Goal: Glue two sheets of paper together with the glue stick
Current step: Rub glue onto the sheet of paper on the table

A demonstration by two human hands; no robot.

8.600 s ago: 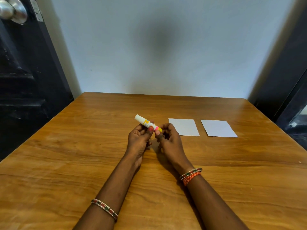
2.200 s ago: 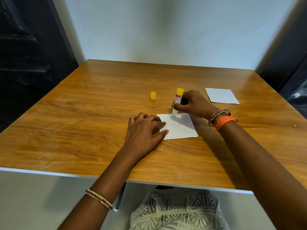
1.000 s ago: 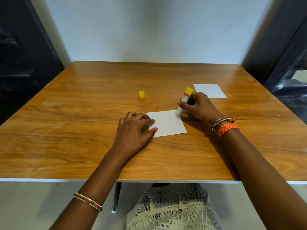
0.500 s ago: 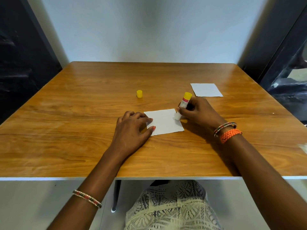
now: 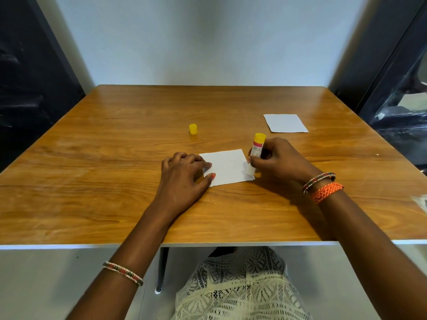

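A small white sheet of paper (image 5: 227, 166) lies flat on the wooden table (image 5: 115, 181) in front of me. My left hand (image 5: 182, 179) presses its left edge with spread fingers. My right hand (image 5: 277, 163) grips the glue stick (image 5: 255, 153), held nearly upright with its yellow end up and its white tip touching the sheet's near right corner. A second white sheet (image 5: 285, 123) lies apart at the far right. The yellow cap (image 5: 193, 129) stands on the table beyond my left hand.
The table's near edge (image 5: 69, 245) runs just below my forearms, with my lap in white lace cloth under it. A pale wall stands behind the table. Dark panels flank both sides.
The glue stick's tip has slid along the sheet's right edge from the far corner down toward the near right corner. My left hand has stayed on the paper.
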